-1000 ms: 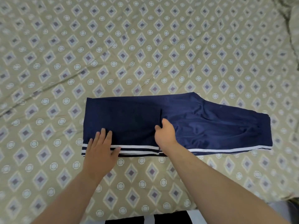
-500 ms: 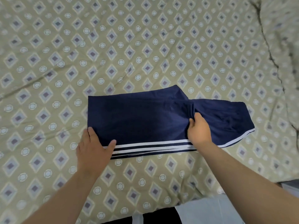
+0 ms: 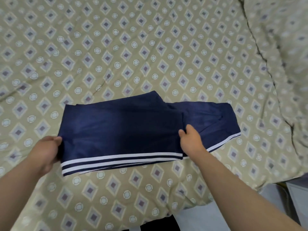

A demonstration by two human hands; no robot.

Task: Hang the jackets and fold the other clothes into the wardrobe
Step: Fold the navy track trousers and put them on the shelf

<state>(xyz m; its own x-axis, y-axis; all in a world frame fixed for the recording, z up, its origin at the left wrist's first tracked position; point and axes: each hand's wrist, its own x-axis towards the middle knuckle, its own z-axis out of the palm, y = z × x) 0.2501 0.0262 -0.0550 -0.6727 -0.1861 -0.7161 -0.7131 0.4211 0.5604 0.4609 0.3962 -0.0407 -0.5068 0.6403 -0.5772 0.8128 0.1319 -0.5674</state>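
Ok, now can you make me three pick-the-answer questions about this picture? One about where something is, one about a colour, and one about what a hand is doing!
1. Where do the navy trousers lie?
A. in a drawer
B. on the patterned bedspread
C. on a hanger

2. What colour are the stripes along their near edge?
A. red
B. yellow
C. white

3. What is the right hand doing?
A. gripping the trousers
B. lying flat on the bed
C. holding a hanger

Answers:
1 B, the diamond-patterned cover shows all round them.
2 C, the bands stand out white against the navy.
3 A, its thumb and fingers close on the cloth at the fold.
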